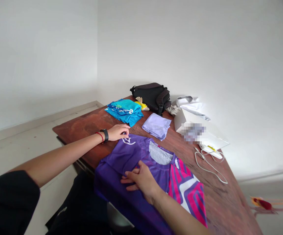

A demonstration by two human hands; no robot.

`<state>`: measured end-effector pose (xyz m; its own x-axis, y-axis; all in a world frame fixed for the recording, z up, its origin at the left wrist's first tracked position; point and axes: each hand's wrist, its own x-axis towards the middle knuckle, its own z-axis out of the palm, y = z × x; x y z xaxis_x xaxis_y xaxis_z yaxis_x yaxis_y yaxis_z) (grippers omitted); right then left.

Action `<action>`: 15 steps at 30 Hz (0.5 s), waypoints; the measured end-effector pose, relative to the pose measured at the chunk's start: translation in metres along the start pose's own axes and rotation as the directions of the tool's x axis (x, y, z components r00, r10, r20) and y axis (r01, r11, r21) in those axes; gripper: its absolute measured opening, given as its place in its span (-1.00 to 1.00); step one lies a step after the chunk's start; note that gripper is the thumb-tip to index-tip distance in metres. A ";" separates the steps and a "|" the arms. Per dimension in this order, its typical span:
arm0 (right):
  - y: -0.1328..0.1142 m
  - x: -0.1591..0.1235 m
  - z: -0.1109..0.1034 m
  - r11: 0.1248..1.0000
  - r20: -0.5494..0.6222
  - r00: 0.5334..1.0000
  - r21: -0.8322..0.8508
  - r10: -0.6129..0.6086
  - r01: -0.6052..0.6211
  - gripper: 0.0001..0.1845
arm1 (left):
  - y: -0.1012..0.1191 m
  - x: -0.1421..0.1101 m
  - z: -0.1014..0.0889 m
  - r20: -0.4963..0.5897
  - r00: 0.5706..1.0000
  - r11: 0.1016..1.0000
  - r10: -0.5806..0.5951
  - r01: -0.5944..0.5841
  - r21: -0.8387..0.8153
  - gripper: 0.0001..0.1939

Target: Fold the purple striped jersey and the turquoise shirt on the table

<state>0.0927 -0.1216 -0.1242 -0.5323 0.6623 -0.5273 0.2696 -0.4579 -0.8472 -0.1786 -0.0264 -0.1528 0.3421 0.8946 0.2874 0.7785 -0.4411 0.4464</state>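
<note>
A purple jersey [129,163] with pink and white panels lies flat across the near end of a wooden table [82,125]. My left hand [118,132], with a black band and red thread at the wrist, reaches to the jersey's far sleeve and its fingers pinch the sleeve edge. My right hand [141,179] lies on the jersey's chest with the fingers curled into the cloth, gripping a fold.
Beyond the jersey lie a folded blue shirt [125,111] and a folded lilac cloth [156,125]. A black bag [152,96] sits at the far end against the wall. White boxes [190,114] and a white charger with cable [208,156] are along the right side.
</note>
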 end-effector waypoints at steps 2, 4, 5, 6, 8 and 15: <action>0.004 -0.008 -0.002 0.999 -0.042 0.999 0.034 -0.017 0.019 -0.13 | 0.002 0.000 0.000 -0.008 1.000 1.000 0.005 -0.005 0.001 -0.86; 0.007 -0.016 -0.006 0.999 -0.032 0.999 0.042 0.010 -0.009 -0.04 | 0.002 -0.001 0.000 -0.016 1.000 1.000 0.004 -0.004 0.004 -0.86; 0.008 -0.019 -0.008 0.999 -0.017 0.999 0.034 0.029 -0.028 -0.02 | 0.002 0.000 0.000 -0.019 1.000 1.000 0.002 -0.002 0.005 -0.86; 0.009 -0.022 -0.010 0.999 0.001 0.999 0.015 0.045 -0.045 -0.02 | 0.002 0.000 0.000 -0.021 1.000 1.000 0.000 0.000 0.005 -0.86; 0.012 -0.025 -0.015 0.998 0.030 0.998 -0.047 0.051 -0.050 -0.11 | 0.003 0.001 0.000 -0.028 1.000 1.000 -0.008 0.008 0.003 -0.89; -0.013 -0.012 -0.044 0.848 -0.062 0.965 -0.494 -0.253 0.191 -0.59 | 0.051 -0.036 -0.018 -0.206 0.960 0.978 -0.191 0.204 0.044 -0.67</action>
<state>0.1308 -0.0978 -0.1094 -0.5320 0.7924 -0.2985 0.5237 0.0309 -0.8513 -0.1603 -0.0823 -0.1255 0.0712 0.9282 0.3652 0.8545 -0.2456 0.4577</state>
